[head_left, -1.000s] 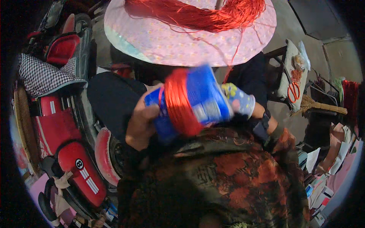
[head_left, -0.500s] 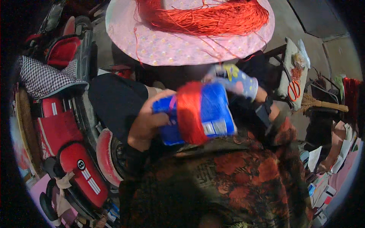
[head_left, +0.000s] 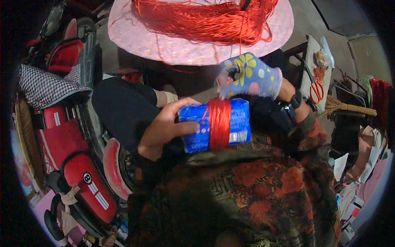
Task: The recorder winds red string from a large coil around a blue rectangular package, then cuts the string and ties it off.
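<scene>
My left hand [head_left: 168,126] is bare and clamps the left end of a blue plastic packet [head_left: 240,119], thumb on top. Glossy red cord [head_left: 220,125] is wound in a thick band around the packet's middle. My right hand [head_left: 252,78], in a blue-grey glove with a flower and dots, is just above the packet's far edge. Its fingers are curled together, with a bit of red cord showing at them. Beyond both hands lies a large skein of red cord [head_left: 205,25], loose strands trailing from it.
The skein rests on a round pink floral-covered surface [head_left: 185,55]. Orange-handled scissors [head_left: 317,92] lie on a pale bench [head_left: 307,72] at the right, beside a straw broom [head_left: 349,108]. A red ride-on vehicle [head_left: 88,185] and a checked cloth [head_left: 49,84] are at the left.
The packet has tilted more level and moved slightly right at its left end. My right hand is nearer the packet's top edge, its glove less blurred. The skein appears shifted up and left.
</scene>
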`<act>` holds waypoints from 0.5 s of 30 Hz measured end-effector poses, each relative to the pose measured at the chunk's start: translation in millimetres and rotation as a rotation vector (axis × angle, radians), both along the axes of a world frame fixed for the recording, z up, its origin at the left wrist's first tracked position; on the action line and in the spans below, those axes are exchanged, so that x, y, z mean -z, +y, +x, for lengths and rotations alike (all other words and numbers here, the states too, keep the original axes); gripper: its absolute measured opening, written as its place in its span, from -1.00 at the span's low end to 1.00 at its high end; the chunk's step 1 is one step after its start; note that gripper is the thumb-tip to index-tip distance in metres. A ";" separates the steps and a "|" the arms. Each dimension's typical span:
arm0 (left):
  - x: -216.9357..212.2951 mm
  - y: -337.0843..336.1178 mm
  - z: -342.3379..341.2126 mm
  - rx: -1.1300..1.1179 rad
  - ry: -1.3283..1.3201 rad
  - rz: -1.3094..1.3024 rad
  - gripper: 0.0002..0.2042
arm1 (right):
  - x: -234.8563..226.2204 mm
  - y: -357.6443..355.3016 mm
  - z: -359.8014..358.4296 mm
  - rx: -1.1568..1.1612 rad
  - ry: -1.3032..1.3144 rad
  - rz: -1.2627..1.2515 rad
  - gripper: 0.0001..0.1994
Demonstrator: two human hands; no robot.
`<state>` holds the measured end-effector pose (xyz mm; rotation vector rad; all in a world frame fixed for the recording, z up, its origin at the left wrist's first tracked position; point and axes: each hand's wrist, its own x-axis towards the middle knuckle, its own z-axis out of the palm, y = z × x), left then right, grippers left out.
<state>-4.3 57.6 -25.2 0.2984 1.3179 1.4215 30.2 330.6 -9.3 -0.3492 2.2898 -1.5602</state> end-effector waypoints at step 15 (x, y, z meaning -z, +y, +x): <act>11.6 0.4 3.5 -0.323 0.234 -0.161 -0.58 | -21.2 -15.5 22.9 -0.258 0.438 0.341 -0.77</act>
